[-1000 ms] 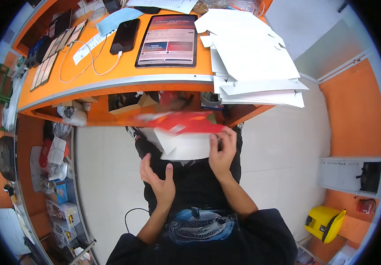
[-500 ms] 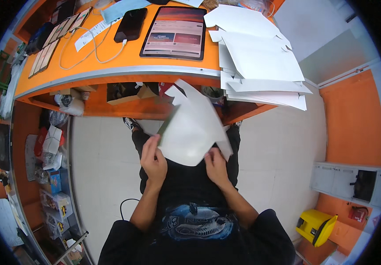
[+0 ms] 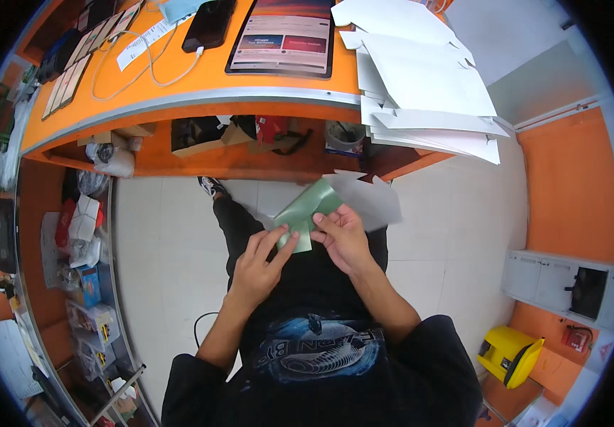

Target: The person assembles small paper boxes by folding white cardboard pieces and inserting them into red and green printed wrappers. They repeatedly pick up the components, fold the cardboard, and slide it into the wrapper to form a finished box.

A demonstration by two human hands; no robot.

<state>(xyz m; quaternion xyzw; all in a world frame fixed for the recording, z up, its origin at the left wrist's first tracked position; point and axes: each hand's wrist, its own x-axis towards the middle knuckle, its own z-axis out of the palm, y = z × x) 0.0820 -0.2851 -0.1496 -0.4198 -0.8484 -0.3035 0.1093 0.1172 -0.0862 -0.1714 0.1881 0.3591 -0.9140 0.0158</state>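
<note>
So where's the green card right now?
The green card is mid-picture in the head view, held between the left hand and right hand, just below the orange desk.

An orange counter curves across the top. Near its middle lies a tablet with a lit screen, and just left of it a dark phone with a white cable looping toward the counter's left end. At the right end, a stack of white flat card sheets overhangs the edge. On the shelf below sit a brown box and a roll of tape (partly shadowed). A yellow bin stands on the tiled floor, lower right.
</note>
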